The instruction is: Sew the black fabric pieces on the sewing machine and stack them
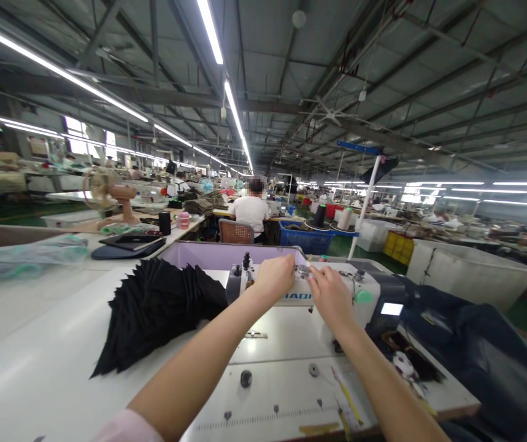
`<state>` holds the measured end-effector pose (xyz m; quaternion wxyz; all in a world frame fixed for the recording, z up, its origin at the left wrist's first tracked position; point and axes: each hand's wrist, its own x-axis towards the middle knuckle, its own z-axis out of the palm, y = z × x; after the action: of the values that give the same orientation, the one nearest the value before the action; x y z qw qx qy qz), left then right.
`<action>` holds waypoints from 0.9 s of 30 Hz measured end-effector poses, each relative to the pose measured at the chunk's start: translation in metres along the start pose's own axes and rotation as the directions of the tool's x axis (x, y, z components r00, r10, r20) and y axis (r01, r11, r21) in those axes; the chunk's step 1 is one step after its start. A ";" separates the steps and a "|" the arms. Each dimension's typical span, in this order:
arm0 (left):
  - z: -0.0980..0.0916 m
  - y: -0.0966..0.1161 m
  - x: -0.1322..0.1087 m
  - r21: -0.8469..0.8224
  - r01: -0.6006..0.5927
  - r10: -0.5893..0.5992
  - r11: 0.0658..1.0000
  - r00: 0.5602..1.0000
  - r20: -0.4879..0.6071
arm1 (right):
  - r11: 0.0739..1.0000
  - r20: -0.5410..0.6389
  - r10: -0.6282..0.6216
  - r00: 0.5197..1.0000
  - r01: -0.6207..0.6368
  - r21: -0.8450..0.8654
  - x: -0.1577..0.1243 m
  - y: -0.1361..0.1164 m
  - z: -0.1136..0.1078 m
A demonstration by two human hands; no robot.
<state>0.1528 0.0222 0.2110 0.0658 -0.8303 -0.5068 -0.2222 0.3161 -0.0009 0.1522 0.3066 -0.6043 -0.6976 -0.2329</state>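
Note:
A white sewing machine (364, 291) with blue lettering and a small lit screen stands in front of me. Both hands are over the top of its arm. My left hand (276, 275) is closed there, its fingertips turned away from me, so what they grip is hidden. Close by on the right, my right hand (330, 293) has its fingers drawn together at a round metal part (302, 270); anything pinched in them is too small to make out. On the machine bed lie a dark bobbin (245, 379) and a grey metal bobbin (313, 369).
A fanned stack of black fabric pieces (157, 313) lies left of the machine. Dark blue cloth (470, 350) hangs on the right. Thread cones (320, 216) stand behind, near a blue crate (304, 238). Farther off, a person in a white shirt (250, 212) sits facing away.

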 end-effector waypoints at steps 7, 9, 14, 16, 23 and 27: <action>0.001 0.009 -0.006 -0.069 -0.011 0.014 0.998 0.999 0.042 | 0.994 0.103 0.031 0.994 -0.042 0.101 0.004 0.009 -0.012; 0.003 0.012 -0.019 -0.104 -0.031 0.038 0.994 0.997 0.068 | 0.984 0.157 0.055 0.986 -0.081 0.162 -0.006 0.021 -0.015; 0.030 0.035 -0.096 -0.311 -0.228 0.318 0.923 0.906 0.280 | 0.940 0.416 0.026 0.909 -0.163 0.298 -0.071 0.057 -0.010; 0.052 0.054 -0.134 -0.369 -0.349 0.479 0.862 0.800 0.362 | 0.938 0.495 0.057 0.867 -0.216 0.271 -0.101 0.070 -0.002; 0.112 0.103 -0.212 -0.591 -0.495 0.761 0.637 0.523 0.384 | 0.960 0.465 0.174 0.868 -0.255 0.117 -0.156 0.085 0.020; 0.103 0.087 -0.206 -0.591 -0.447 0.710 0.672 0.616 0.341 | 0.949 0.481 0.076 0.873 -0.210 0.233 -0.170 0.066 0.033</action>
<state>0.1800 -0.1521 0.0392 -0.2050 -0.9686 -0.1312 -0.0515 0.3901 -0.0858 0.0053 0.2282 -0.6437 -0.7292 0.0430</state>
